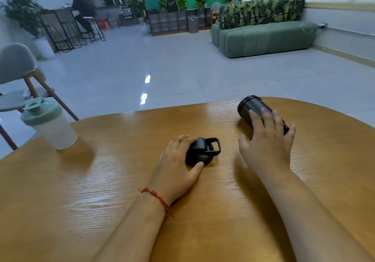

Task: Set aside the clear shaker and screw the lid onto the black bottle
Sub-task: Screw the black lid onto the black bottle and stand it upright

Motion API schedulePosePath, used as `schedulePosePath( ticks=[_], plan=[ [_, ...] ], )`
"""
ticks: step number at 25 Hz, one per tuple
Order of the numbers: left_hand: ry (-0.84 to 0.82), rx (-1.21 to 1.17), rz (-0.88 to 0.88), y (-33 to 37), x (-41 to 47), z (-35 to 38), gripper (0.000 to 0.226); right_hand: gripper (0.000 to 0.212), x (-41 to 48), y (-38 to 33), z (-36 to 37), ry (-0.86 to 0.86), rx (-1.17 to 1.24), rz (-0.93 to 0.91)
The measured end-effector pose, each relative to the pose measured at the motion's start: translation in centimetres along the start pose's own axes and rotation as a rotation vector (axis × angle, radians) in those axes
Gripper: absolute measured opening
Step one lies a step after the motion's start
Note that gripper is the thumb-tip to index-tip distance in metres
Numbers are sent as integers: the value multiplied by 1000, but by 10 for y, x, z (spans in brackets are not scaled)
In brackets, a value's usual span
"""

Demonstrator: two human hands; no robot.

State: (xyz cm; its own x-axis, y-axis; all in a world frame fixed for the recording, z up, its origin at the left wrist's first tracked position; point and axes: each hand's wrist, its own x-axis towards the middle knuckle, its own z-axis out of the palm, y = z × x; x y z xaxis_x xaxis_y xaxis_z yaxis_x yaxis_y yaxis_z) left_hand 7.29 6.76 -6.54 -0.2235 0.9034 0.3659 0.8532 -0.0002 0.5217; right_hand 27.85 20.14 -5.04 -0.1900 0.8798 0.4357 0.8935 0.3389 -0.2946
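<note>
**Two hands, a lid and a bottle on a wooden table**

Head camera: Two bare forearms reach up from the bottom edge of the frame across a rounded wooden table (pixel 81 190). A red string bracelet (pixel 160 199) circles the left wrist, just below centre. The left hand (pixel 174 170), at the centre of the frame, curls its fingers and thumb around the black lid (pixel 203 152), which rests on the tabletop with its carry loop pointing toward the right; thumb tip and fingers touch the lid's rim on opposite sides. To the right of centre, the right hand (pixel 265 142) lies with fingers spread over the black bottle (pixel 253 107), which is tipped on its side on the table, its open mouth facing the upper left of the frame. The fingers rest on the barrel, but whether they have closed into a grip cannot be told. Lid and bottle lie apart, with bare wood between them. At the left edge of the frame, the clear shaker (pixel 52 125) stands upright near the table's rim, its pale green cap on, well apart from both hands. Behind it in the left of the frame sits a grey chair (pixel 16 69); a green sofa (pixel 261 38) occupies the upper right.
</note>
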Motion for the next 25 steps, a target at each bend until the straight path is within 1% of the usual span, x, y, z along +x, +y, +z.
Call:
schedulePosePath(
  ticks=[2, 3, 6, 8, 10, 12, 13, 15, 18, 21, 23, 25],
  plan=[
    [32, 11, -21, -3, 0, -1, 62, 72, -1, -1, 0, -32, -65, 0],
    [46, 18, -35, -5, 0, -1, 61, 70, -3, -2, 0, -15, -65, -15],
    [96, 37, -89, -11, 0, -4, 62, 59, -6, -6, 0, 156, 69, -76],
    [115, 49, -125, -14, 1, -5, 66, 59, -6, -7, -1, 211, 97, -75],
    [82, 55, -155, -15, 2, -4, 74, 68, -4, -7, -1, 146, 101, -48],
    [40, 63, -186, -14, 3, -3, 84, 80, -6, -10, -2, 19, 127, 5],
    [39, 62, -201, -15, 4, -2, 86, 86, -6, -12, -2, -38, 144, 32],
    [56, 61, -223, -14, 5, -3, 87, 93, -7, -13, -2, -95, 147, 51],
    [64, 31, -257, -12, 5, -5, 83, 90, -8, -12, 1, -122, 155, 25],
    [64, -43, -311, -10, 4, -7, 79, 86, -7, -12, 2, -117, 251, 30],
    [106, -145, -370, -8, 4, -14, 77, 84, -8, -13, 1, -85, 393, 32],
    [193, -325, -449, -8, 7, -24, 72, 82, -7, -14, -1, -103, 623, 58]
  ],
)
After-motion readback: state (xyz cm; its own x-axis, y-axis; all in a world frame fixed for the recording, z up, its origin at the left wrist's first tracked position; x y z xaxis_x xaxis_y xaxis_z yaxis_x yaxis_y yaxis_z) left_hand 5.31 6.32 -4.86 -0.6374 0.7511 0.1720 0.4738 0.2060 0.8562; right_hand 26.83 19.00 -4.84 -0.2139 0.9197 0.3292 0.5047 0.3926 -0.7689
